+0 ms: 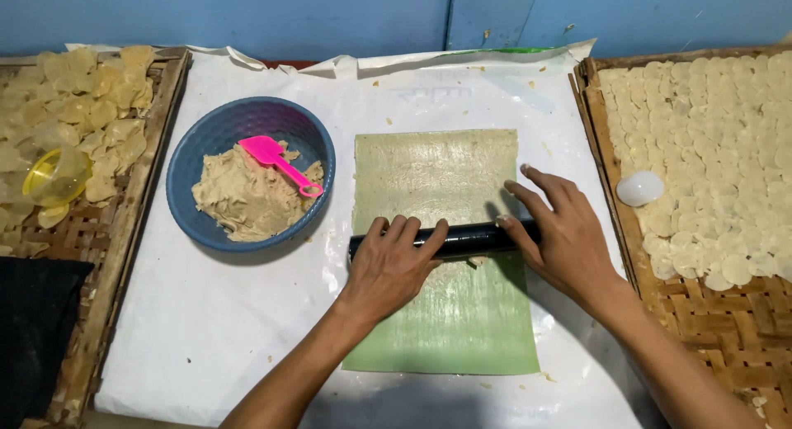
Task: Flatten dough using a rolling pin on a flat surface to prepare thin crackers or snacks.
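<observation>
Both hands, the left hand [388, 264] and right hand [561, 231], press open-palmed on a black roller [470, 239] over the green sheet [454, 313] beneath them.

Glossy black roller [470, 238] pressed on a matt green sheet [450, 313]

At centre frame, a smooth, shiny black cylinder is seen on a leaf-like green sheet, its upper half coated with a pale, thin dough film [433, 177]. A glossy white plastic cover [206, 330] is spread underneath. Upper left, coarse, lumpy dough [243, 200] is held in a blue plastic basket [206, 140] with a smooth pink plastic scoop [279, 161]. Rough woven bamboo trays [734, 330] are seen at both edges.
</observation>
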